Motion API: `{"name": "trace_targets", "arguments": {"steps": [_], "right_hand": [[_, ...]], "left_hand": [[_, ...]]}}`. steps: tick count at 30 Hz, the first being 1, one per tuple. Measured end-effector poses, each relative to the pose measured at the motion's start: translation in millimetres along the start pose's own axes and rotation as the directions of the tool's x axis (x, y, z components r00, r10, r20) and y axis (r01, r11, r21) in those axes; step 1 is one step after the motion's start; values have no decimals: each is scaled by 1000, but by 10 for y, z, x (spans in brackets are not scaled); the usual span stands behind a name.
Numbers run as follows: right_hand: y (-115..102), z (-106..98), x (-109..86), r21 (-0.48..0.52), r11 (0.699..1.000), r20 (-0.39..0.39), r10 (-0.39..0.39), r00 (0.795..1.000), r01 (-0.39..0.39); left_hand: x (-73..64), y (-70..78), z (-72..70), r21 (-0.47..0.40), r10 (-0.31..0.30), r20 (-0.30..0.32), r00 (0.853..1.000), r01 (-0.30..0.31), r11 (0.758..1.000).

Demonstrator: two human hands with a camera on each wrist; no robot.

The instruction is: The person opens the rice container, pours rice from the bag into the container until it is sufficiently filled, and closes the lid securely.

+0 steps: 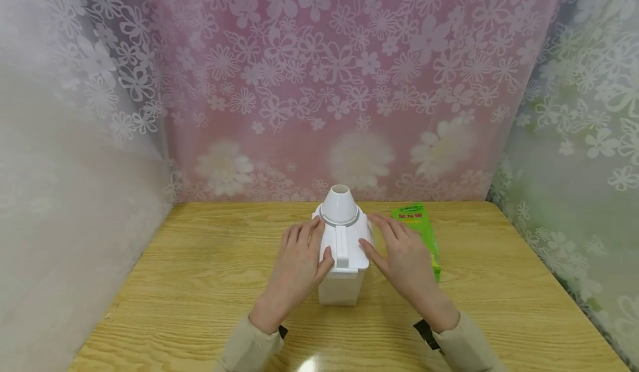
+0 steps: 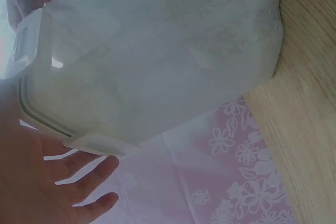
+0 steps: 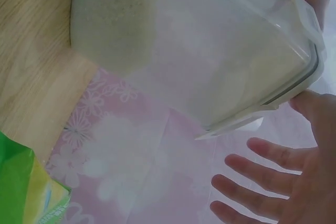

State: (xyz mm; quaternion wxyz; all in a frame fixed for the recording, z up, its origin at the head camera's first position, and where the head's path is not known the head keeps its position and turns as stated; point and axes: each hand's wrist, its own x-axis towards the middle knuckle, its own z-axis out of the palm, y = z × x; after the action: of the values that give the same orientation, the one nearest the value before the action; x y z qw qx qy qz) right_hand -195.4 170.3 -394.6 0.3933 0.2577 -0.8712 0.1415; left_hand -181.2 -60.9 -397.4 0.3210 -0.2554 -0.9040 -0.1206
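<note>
A translucent storage container [image 1: 339, 291] stands upright on the table, with a pale grainy layer [image 3: 115, 14] at its bottom. Its white lid [image 1: 355, 255] is on, edged with latch flaps [image 3: 239, 121]. A white cone-shaped spout piece [image 1: 340, 207] points up from the lid's far part. My left hand [image 1: 298, 256] rests along the lid's left edge, fingers stretched forward. On the other side, my right hand [image 1: 406, 258] touches the lid's edge with its thumb, while its fingers [image 3: 262, 179] spread out straight, apart from the container in the right wrist view.
Just right of the container, a green and yellow packet [image 1: 426, 233] lies on the wooden table [image 1: 214, 283], partly behind my right hand. Flowered curtains [image 1: 299, 83] enclose the table at the back and both sides.
</note>
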Motion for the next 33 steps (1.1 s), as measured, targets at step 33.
{"name": "trace_targets", "arguments": {"steps": [33], "right_hand": [[6, 27, 54, -74, 975, 160, -196, 968, 210]], "left_hand": [[50, -53, 10, -41, 40, -61, 997, -43, 998]]}}
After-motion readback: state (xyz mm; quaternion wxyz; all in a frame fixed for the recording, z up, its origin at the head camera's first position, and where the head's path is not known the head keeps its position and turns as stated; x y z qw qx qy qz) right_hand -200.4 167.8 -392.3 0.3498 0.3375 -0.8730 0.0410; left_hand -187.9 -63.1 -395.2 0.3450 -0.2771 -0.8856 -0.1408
